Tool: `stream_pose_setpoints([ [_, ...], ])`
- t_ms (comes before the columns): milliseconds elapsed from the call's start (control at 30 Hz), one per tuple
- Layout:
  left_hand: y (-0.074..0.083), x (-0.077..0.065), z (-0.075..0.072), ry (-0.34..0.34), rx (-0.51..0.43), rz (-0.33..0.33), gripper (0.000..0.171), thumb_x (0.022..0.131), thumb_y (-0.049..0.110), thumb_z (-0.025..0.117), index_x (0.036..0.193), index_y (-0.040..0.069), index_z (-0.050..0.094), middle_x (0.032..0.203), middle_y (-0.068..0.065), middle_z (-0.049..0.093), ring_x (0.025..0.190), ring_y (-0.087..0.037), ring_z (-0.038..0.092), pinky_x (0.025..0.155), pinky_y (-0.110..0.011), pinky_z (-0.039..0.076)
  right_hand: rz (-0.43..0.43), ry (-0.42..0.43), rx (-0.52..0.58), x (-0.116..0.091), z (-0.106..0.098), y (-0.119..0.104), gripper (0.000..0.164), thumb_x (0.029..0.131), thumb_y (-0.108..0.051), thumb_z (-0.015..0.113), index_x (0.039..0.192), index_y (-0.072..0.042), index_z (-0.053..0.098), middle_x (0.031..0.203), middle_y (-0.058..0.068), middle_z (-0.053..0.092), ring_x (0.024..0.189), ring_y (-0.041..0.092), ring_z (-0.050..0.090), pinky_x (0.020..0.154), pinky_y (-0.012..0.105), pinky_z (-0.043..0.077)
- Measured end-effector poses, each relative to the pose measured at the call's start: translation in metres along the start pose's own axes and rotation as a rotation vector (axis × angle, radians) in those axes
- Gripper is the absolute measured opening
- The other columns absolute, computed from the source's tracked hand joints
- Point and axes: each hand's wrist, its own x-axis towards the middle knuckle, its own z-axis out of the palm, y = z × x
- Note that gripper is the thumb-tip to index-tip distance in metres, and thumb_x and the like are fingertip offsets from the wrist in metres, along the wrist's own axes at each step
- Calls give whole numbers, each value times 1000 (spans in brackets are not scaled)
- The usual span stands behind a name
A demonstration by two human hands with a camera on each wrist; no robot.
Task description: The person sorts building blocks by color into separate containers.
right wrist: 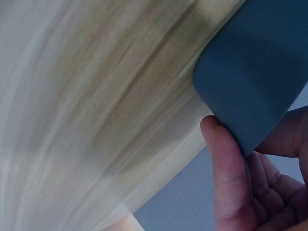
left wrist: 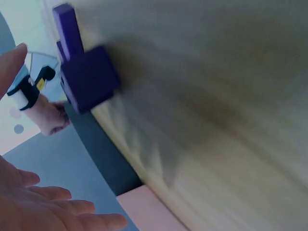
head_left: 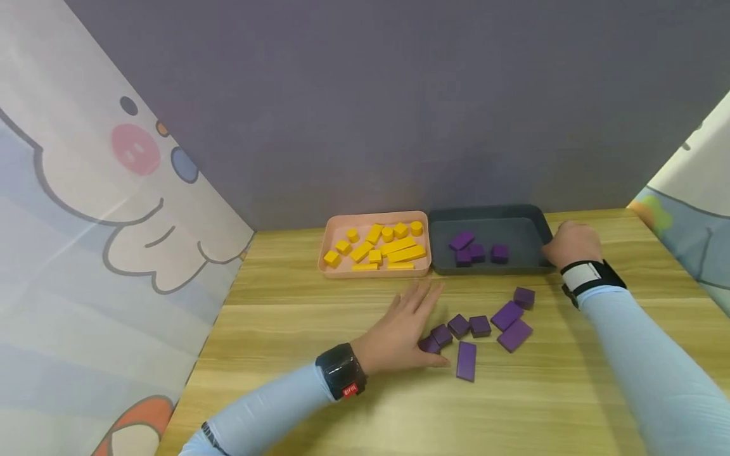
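My right hand (head_left: 575, 244) grips the right end of the dark grey tray (head_left: 516, 225); in the right wrist view, thumb and fingers (right wrist: 226, 173) pinch its wall. A few purple blocks (head_left: 499, 254) lie inside that tray. Fingers spread, my left hand (head_left: 396, 332) is over the table beside a loose row of purple cubes (head_left: 459, 325), its thumb and index finger on either side of the nearest ones. In the left wrist view a purple cube (left wrist: 90, 77) stands beyond the open palm. More purple pieces lie to the right: two flat blocks (head_left: 515, 335) and a cube (head_left: 524, 297).
A pink tray (head_left: 329, 237) of yellow blocks (head_left: 399, 246) stands against the dark tray's left side. Behind both trays rises a grey panel (head_left: 365, 114). Cartoon-printed sheets (head_left: 85, 190) flank the wooden table (head_left: 274, 329). A flat purple block (head_left: 466, 361) lies nearest the front.
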Motion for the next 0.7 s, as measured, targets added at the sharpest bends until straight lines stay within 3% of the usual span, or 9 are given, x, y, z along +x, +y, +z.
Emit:
stream_pose_setpoints([
  [267, 1, -9, 12, -67, -46, 29, 128, 80, 62, 83, 168, 33, -5, 176, -15, 10, 161, -43, 20, 118, -69, 37, 7, -6, -43, 0, -1, -1, 29, 78, -13, 72, 61, 5, 58, 58, 17, 58, 59, 37, 59, 46, 43, 44],
  [700, 6, -7, 23, -108, -65, 65, 109, 94, 41, 77, 169, 25, 0, 165, -16, 41, 145, -25, 52, 114, -36, 51, 20, -8, -37, -1, -2, -2, 28, 79, -13, 72, 61, 5, 59, 58, 17, 59, 62, 41, 60, 50, 46, 46],
])
